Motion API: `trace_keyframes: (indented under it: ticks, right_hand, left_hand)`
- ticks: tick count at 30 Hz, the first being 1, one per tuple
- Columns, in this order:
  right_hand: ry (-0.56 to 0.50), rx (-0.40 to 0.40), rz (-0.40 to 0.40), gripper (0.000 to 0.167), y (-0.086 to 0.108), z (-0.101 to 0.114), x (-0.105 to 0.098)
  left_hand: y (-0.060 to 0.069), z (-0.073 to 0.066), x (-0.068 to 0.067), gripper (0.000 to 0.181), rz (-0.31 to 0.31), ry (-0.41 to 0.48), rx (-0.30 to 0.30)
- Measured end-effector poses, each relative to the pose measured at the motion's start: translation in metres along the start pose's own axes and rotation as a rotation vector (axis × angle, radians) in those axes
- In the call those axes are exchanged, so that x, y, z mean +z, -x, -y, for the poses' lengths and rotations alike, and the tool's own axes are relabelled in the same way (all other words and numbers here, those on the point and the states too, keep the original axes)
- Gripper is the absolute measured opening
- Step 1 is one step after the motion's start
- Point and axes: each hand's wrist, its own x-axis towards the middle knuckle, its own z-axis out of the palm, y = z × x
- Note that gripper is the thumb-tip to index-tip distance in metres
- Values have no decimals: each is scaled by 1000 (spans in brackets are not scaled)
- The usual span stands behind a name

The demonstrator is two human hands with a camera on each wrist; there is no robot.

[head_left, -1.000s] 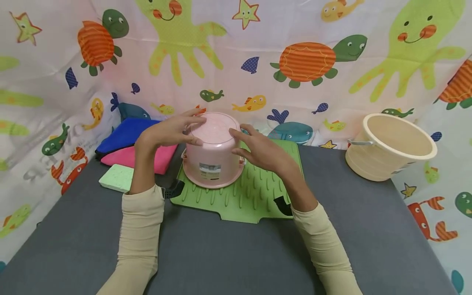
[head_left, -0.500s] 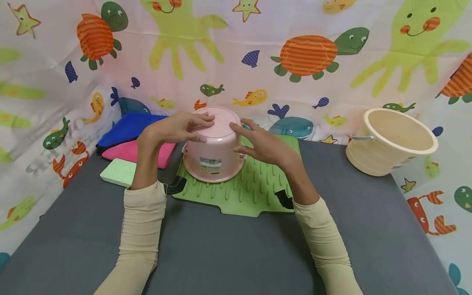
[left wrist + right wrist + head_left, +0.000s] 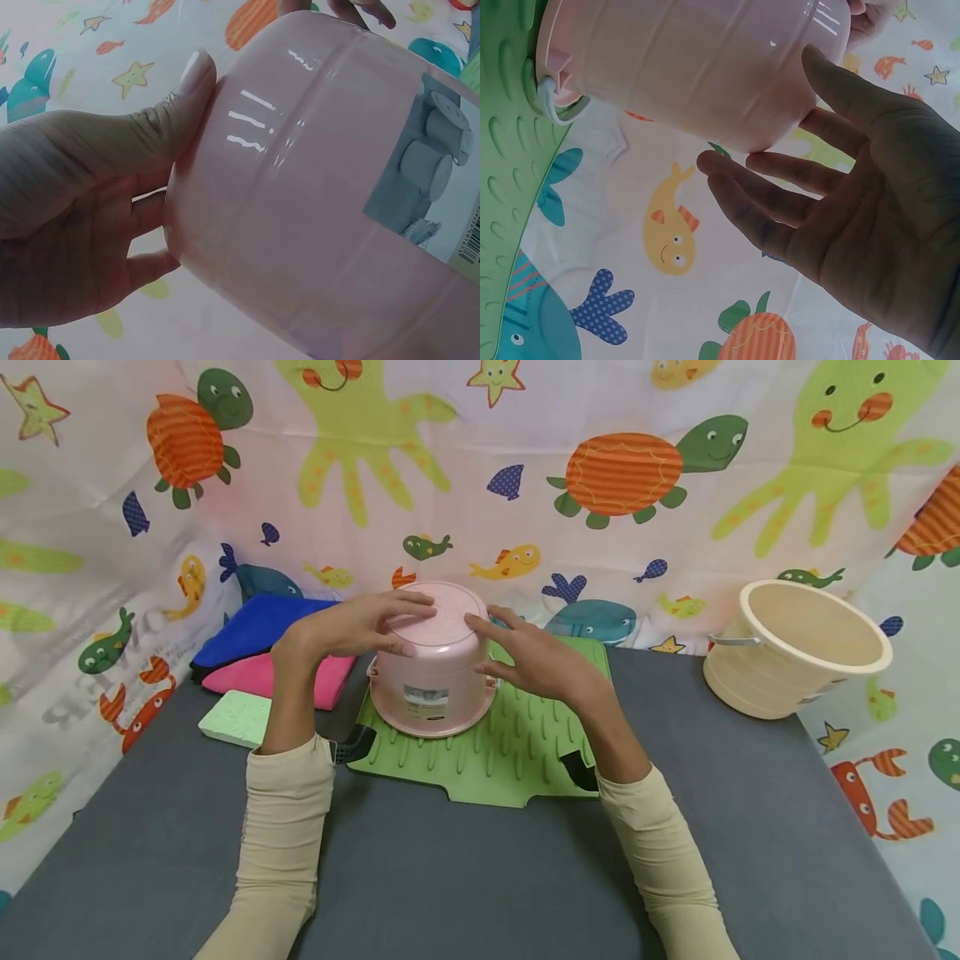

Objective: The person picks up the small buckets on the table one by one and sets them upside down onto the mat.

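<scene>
A pink bucket [image 3: 431,681] stands upside down on the green ribbed mat [image 3: 510,760], its base up and a label on its near side. My left hand [image 3: 348,627] rests on the upper left edge of the bucket, its fingers spread over the base. In the left wrist view the thumb of my left hand [image 3: 97,187] lies along the bucket's wall [image 3: 300,172]. From the right, my right hand [image 3: 543,656] touches the upper edge with relaxed fingers. The right wrist view shows my right hand [image 3: 855,202] beside the bucket [image 3: 682,67], some fingers hanging off it.
A cream bucket [image 3: 757,681] with a grey handle stands upright at the right back. At the left lie a blue cloth [image 3: 251,627], a pink cloth [image 3: 333,681] and a pale green sponge [image 3: 234,718]. A patterned curtain [image 3: 480,527] hangs behind the grey table [image 3: 465,877].
The camera view has tilted and shifted slightly. Both hands remain at the pink bucket, which stays upside down on the mat.
</scene>
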Motion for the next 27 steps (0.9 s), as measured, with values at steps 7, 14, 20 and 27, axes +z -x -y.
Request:
trace_keyframes:
  ticks: [7, 14, 20, 27]
  right_hand:
    - [10, -7, -2, 72, 0, 1, 0]
    - [32, -12, 2, 71, 0, 3, 0]
    - [32, -26, 2, 70, 2, 3, 2]
    - [39, -19, 1, 72, 4, 0, 1]
  left_hand:
    - [3, -7, -3, 63, 17, -33, -2]
    - [4, -12, -2, 61, 9, -106, -30]
    - [6, -18, -1, 61, 35, -154, -40]
    - [1, -22, -1, 66, 56, -158, -42]
